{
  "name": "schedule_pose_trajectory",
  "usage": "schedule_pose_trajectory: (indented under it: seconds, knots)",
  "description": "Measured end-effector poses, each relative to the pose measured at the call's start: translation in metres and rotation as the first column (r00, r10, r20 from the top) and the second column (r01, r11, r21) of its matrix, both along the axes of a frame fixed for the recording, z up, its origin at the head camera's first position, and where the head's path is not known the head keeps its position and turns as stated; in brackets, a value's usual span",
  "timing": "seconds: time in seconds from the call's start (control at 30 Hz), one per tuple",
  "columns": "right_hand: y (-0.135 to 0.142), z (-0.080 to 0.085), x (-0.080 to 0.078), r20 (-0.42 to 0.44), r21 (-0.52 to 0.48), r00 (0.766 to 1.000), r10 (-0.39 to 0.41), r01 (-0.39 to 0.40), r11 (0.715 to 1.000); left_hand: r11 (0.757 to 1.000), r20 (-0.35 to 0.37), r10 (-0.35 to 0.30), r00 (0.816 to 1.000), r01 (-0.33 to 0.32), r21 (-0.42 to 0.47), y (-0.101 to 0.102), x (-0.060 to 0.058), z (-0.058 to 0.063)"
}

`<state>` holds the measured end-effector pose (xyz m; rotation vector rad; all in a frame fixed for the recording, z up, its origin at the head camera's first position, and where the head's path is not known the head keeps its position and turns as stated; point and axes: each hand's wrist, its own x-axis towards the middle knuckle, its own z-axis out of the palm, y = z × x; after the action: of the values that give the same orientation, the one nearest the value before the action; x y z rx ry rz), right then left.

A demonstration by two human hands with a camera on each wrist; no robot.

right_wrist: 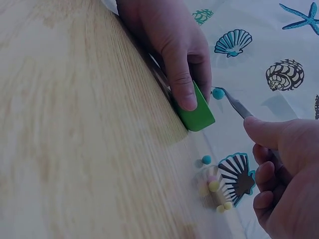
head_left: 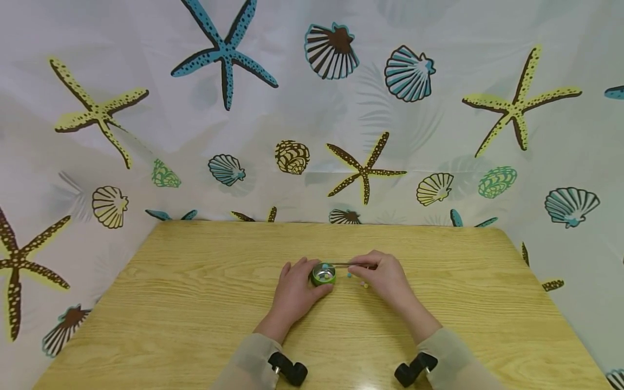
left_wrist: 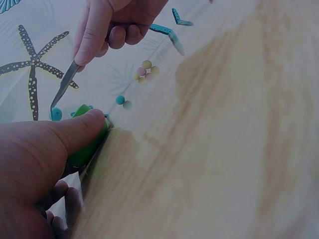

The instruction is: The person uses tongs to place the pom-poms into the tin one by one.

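Note:
A small round cup, green outside and metallic inside (head_left: 324,280), stands on the table. My left hand (head_left: 294,292) grips it from the left, with the thumb at its near side, clear in the right wrist view. From the right, my right hand (head_left: 386,277) pinches metal tweezers (head_left: 345,264). At their tip is a blue bead (right_wrist: 218,93), over the cup's mouth. A few small bits show inside the cup, too small to tell exactly. Right of the cup lie a loose blue bead (left_wrist: 120,100) and several yellow and pink beads (right_wrist: 214,186).
The wooden table (head_left: 195,303) stretches out on both sides of the hands. Behind it hangs a white cloth (head_left: 273,119) printed with starfish and shells. A black mount (head_left: 287,369) is strapped on the left sleeve, another mount (head_left: 415,369) on the right.

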<state>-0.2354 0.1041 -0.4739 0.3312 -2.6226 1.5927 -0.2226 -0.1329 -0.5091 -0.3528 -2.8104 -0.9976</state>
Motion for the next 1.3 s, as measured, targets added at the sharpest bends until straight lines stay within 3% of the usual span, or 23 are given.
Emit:
schedule_pose_trajectory:
  seconds: [0.73, 1.3]
  knots:
    - [0.008, 0.003, 0.000, 0.002, -0.003, 1.000, -0.026, 0.026, 1.000, 1.000, -0.003, -0.001, 1.000, 0.001, 0.007, 0.000, -0.002, -0.001]
    - [0.056, 0.002, -0.002, 0.079, -0.026, 0.990, -0.116, 0.118, 0.993, 1.000, -0.011, 0.001, 1.000, -0.001, 0.012, 0.001, -0.002, -0.002]
